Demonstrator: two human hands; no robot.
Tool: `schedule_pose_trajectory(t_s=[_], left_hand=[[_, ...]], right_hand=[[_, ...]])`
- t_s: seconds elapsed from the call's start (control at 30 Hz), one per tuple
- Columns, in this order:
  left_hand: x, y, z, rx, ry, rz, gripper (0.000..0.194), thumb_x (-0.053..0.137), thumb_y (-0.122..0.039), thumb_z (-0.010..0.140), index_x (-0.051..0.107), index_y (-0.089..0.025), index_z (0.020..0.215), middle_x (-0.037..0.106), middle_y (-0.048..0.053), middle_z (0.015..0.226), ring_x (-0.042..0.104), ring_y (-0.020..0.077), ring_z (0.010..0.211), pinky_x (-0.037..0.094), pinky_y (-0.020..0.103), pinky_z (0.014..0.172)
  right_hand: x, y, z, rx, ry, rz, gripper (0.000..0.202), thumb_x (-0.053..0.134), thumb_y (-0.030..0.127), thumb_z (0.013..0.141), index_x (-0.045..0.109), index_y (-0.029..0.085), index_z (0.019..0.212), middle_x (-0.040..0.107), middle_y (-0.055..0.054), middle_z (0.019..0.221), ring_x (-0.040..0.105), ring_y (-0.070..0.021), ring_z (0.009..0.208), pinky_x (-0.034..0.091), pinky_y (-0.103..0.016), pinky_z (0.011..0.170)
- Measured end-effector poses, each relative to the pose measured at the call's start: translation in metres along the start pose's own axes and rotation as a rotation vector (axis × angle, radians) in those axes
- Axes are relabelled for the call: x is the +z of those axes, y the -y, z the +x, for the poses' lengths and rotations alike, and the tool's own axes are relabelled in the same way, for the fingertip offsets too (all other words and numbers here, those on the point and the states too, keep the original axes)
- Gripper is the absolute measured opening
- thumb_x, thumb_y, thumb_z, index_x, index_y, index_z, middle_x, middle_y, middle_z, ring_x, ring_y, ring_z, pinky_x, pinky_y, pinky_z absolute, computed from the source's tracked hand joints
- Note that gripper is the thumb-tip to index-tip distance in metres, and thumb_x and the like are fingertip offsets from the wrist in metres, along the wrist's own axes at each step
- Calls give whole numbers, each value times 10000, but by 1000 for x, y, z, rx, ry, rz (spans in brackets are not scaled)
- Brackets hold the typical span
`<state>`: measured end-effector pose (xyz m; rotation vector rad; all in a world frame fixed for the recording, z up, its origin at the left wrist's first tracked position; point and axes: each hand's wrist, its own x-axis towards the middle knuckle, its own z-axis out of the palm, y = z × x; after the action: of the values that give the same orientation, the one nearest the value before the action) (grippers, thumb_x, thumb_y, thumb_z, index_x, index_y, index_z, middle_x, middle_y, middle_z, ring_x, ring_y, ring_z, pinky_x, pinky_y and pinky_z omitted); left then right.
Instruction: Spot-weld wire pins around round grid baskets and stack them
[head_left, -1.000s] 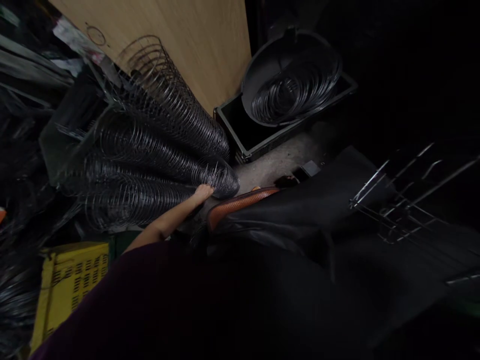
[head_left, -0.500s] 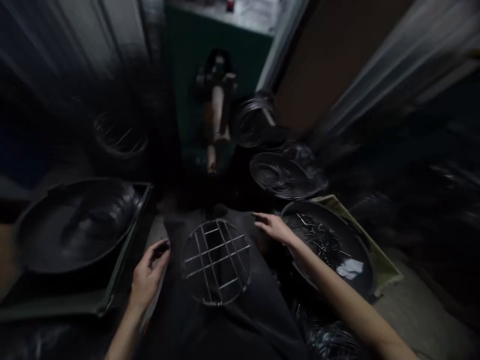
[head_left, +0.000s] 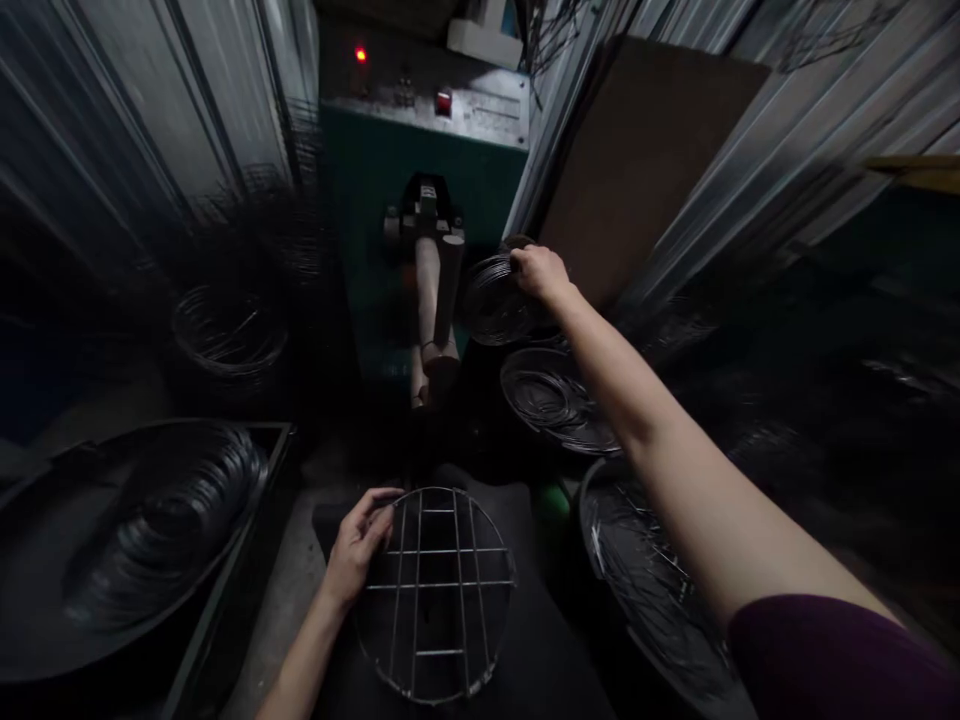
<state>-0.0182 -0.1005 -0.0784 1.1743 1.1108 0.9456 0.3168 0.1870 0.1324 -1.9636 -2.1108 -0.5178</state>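
Note:
A round wire rack (head_left: 440, 583), a ring crossed by thin rods, lies on the dark cloth over my lap. At its upper left rim, my left hand (head_left: 354, 552) has its thumb and fingers closed on the wire. My right hand (head_left: 541, 270) is stretched far forward, its fingers curled over the edge of a bundle of wire rings (head_left: 496, 300) beside the machine. The fingertips are partly hidden there, so how many rings they grip cannot be seen.
Ahead stands a green machine (head_left: 480, 180) with a lit red lamp and pale cylindrical arms (head_left: 427, 290). On the left, a large pan (head_left: 45, 590) holds stacked rings. At right are a pan of rings (head_left: 517, 420) and a basin (head_left: 637, 650) of loose wire pieces.
My right hand has reached forward from beside the basin to the wire rings. My left hand has moved right onto the rack's rim. The view has tilted up, showing more of the machine.

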Motion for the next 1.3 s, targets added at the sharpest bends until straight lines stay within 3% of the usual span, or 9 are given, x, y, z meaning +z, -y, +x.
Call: schedule_pose_trajectory(t_s=[0.13, 0.3, 0.4, 0.53, 0.63, 0.7, 0.9, 1.07, 1.3], left_hand=[[0, 0, 15, 34, 91, 9, 544, 602, -618, 824, 621, -138, 1082, 430, -59, 576, 366, 90, 520, 311, 212, 521], [-3, -7, 5, 114, -46, 119, 482, 547, -556, 893, 638, -163, 1157, 622, 7, 740, 561, 138, 694, 446, 250, 686], [-3, -41, -8, 196, -168, 164, 500, 501, -558, 926, 649, -181, 1219, 697, 52, 956, 600, 149, 806, 470, 270, 788], [10, -96, -24, 304, -18, 54, 571, 501, -604, 922, 617, -193, 1302, 704, 65, 998, 537, 100, 645, 464, 236, 641], [29, -114, -42, 243, 98, -39, 512, 571, -545, 912, 640, -176, 1260, 678, 33, 779, 508, 85, 547, 419, 211, 541], [36, -110, -57, 191, 37, -85, 420, 626, -463, 901, 672, -161, 1188, 598, -10, 614, 476, 72, 490, 370, 186, 486], [15, -62, -68, 83, -236, 9, 406, 568, -383, 926, 628, -156, 1258, 592, -37, 566, 412, 56, 398, 314, 168, 422], [8, -47, -50, 75, -338, 721, 314, 564, -247, 922, 701, -205, 1202, 762, 70, 1045, 712, 217, 941, 525, 310, 868], [21, -45, -50, -49, -294, 1096, 371, 464, -385, 995, 645, -285, 1304, 736, 64, 1163, 699, 294, 1050, 532, 372, 870]], right_hand=[[-10, 1, -9, -203, 75, -206, 354, 439, 144, 889, 669, 178, 1157, 670, -119, 1068, 559, -218, 891, 399, -330, 728], [-58, -5, -94, -451, 106, -302, 277, 432, 90, 918, 653, 198, 1044, 626, -72, 869, 515, -185, 790, 340, -337, 704], [-91, 1, -158, -498, 39, -219, 252, 424, 91, 917, 636, 223, 954, 537, -69, 777, 500, -203, 773, 307, -347, 653], [-113, 45, -216, -505, -56, -67, 346, 296, 266, 1003, 638, 288, 1045, 506, -63, 814, 519, -210, 812, 333, -334, 625], [-104, 94, -242, -576, 20, 119, 335, 348, 278, 995, 682, 284, 1025, 521, -28, 767, 459, -137, 632, 266, -280, 508], [-90, 116, -256, -560, 64, 334, 275, 435, 297, 975, 696, 265, 1053, 573, -16, 794, 466, -118, 606, 291, -259, 498], [-29, 117, -314, -169, 158, 874, 346, 469, 303, 952, 661, 202, 1221, 679, -48, 921, 587, -154, 718, 489, -307, 699], [9, 124, -341, 85, 218, 671, 373, 455, 268, 923, 713, 218, 1187, 614, -80, 864, 562, -189, 715, 482, -336, 674], [20, 132, -344, 155, 304, 546, 402, 422, 266, 928, 698, 271, 1220, 577, -90, 926, 567, -217, 778, 484, -346, 671]])
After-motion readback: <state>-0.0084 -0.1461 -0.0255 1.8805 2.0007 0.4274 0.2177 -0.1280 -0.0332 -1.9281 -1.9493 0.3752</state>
